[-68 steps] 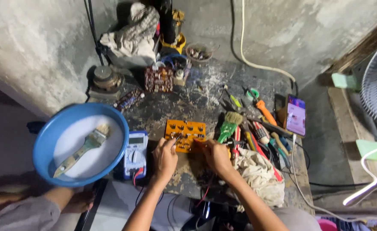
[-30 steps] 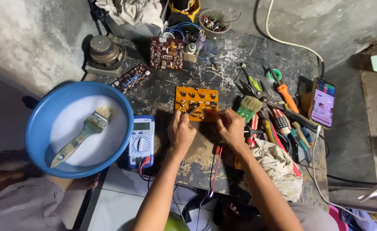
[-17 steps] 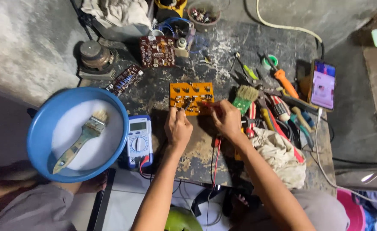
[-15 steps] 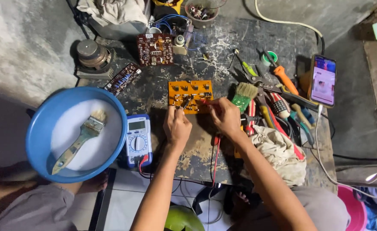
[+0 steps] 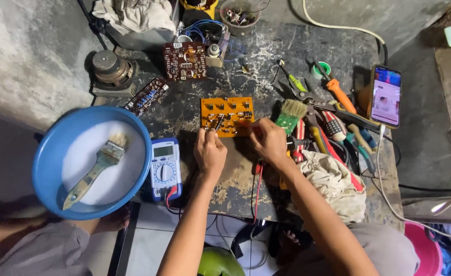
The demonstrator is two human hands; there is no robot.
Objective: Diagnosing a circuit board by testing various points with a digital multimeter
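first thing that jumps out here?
The orange board at bench centre, with the left hand and right hand each pressing a probe onto it. Then the blue basin at left holding a paintbrush, beside a blue multimeter.

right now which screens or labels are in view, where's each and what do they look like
Smartphone: far right of the bench, upright rectangle, lit screen in pink, blue and white.
Multimeter: left of the left hand, beside the blue basin; blue case, small grey display, round dial.
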